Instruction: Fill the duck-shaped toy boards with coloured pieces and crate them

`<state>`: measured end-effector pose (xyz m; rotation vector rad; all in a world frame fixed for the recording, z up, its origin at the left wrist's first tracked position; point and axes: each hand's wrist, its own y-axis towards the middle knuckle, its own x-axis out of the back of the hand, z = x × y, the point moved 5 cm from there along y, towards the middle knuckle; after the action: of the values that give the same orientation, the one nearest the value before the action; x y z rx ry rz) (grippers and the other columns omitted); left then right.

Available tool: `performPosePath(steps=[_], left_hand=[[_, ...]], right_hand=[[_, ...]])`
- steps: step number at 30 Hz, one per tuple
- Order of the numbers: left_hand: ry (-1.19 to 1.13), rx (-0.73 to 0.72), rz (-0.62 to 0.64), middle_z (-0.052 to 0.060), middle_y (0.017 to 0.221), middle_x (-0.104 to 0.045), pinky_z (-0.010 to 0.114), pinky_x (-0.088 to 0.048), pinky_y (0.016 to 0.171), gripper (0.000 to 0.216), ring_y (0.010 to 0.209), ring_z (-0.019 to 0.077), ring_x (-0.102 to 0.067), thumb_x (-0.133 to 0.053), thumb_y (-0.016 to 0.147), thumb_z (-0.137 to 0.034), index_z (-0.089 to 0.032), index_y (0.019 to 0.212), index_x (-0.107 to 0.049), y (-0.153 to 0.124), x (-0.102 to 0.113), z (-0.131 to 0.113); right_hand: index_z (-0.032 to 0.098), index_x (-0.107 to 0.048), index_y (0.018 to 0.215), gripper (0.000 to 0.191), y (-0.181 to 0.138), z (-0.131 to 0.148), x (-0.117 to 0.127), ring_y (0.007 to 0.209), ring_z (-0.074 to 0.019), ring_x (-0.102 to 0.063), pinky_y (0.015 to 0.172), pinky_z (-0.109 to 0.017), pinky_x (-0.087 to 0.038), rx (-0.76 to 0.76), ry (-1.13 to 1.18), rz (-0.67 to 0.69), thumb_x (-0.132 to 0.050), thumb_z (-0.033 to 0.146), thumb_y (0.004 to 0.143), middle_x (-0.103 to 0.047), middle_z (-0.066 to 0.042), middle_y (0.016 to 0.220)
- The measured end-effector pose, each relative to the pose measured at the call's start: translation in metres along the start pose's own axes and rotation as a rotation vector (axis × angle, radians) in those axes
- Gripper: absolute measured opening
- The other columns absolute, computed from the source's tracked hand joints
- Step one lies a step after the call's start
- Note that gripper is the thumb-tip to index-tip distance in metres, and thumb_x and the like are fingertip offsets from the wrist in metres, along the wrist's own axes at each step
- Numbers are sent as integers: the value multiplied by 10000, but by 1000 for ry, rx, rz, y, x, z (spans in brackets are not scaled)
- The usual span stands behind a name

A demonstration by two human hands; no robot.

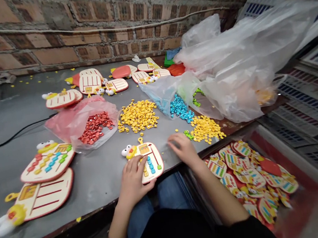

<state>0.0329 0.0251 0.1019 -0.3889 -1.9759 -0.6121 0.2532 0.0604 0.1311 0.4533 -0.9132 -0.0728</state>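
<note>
A white toy board with a red rim and a yellow duck-like head [154,171] lies at the table's front edge. Its slots hold yellow and blue beads, and a single green bead sits low in the right slot. My left hand [132,180] grips the board from its left side, fingers over the face. To the board's right, my right hand [184,149] hovers apart from it with curled fingertips pointing left; anything between them is too small to make out. Near that hand are green beads [189,134] and a pile of yellow beads [207,128].
A larger yellow bead pile [137,116] lies behind the board, with red beads [96,127] in a bag to its left and blue beads [179,108] to its right. More boards [46,162] lie at left and back. A bin [308,196] of boards stands at right.
</note>
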Motion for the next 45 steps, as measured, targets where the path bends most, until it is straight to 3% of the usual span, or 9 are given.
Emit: performPosePath(steps=[2, 6, 12, 18, 22, 26, 29, 39, 45], left_hand=[[2, 3, 3, 126, 1351, -469, 462, -327, 1047, 656, 1251, 318, -423, -610, 757, -391, -199, 1356, -426, 0, 0, 0], [4, 14, 5, 128, 1352, -467, 467, -320, 1052, 654, 1254, 319, -416, -607, 760, -390, -191, 1357, -427, -1, 1, -1], [-4, 16, 8, 133, 1356, -464, 463, -323, 1051, 689, 1256, 320, -416, -635, 733, -394, -178, 1355, -434, -1, 1, -1], [3, 13, 2, 136, 1353, -463, 462, -334, 1040, 664, 1250, 319, -420, -621, 749, -394, -175, 1350, -444, 0, 1, -1], [-7, 8, 2, 133, 1351, -464, 459, -333, 1039, 673, 1254, 321, -417, -619, 744, -397, -185, 1357, -441, -1, 1, 0], [-19, 15, 11, 130, 1351, -467, 461, -331, 1039, 692, 1256, 324, -416, -628, 734, -397, -186, 1364, -435, -1, 1, 0], [-22, 23, 9, 129, 1353, -465, 461, -325, 1042, 694, 1257, 322, -415, -632, 731, -393, -186, 1363, -434, 0, 1, 0], [-19, 19, 3, 133, 1352, -464, 460, -331, 1037, 697, 1253, 322, -413, -629, 737, -401, -191, 1370, -423, 0, 0, 1], [-38, 11, 9, 138, 1354, -459, 466, -325, 1038, 696, 1252, 325, -413, -623, 746, -401, -200, 1377, -411, 0, -1, 2]], right_hand=[[183, -683, 984, 170, 0, -29, 11, 914, -253, -552, 815, -403, -462, -126, -203, -64, -543, 203, 891, -651, -114, 967], [177, -707, 892, 184, 6, -60, 5, 853, -261, -555, 770, -392, -457, -173, -328, 58, -526, 150, 878, -669, -111, 870], [194, -670, 905, 121, 22, -15, -20, 882, -210, -603, 803, -335, -474, -32, 42, -9, -558, 157, 880, -686, -67, 926], [189, -668, 817, 131, 28, 30, -61, 890, -203, -560, 801, -340, -459, 144, 24, 171, -567, 128, 873, -674, -71, 937], [197, -670, 852, 84, 24, 24, -46, 922, -201, -556, 851, -359, -456, 191, 112, 271, -593, 213, 880, -664, -55, 937], [205, -678, 1015, 175, 27, -18, -22, 979, -234, -564, 883, -414, -466, 3, 36, 63, -559, 202, 886, -628, -100, 1051], [191, -700, 953, 191, 31, -37, -29, 895, -241, -590, 823, -410, -494, -69, -54, 64, -539, 132, 869, -645, -109, 959], [199, -687, 1005, 166, 23, 23, -69, 995, -212, -612, 903, -393, -502, 131, 204, 119, -563, 204, 895, -697, -88, 1035], [226, -679, 1053, 209, 1, 20, -43, 1162, -237, -513, 983, -446, -442, 146, 162, 148, -514, 252, 927, -655, -70, 1167]])
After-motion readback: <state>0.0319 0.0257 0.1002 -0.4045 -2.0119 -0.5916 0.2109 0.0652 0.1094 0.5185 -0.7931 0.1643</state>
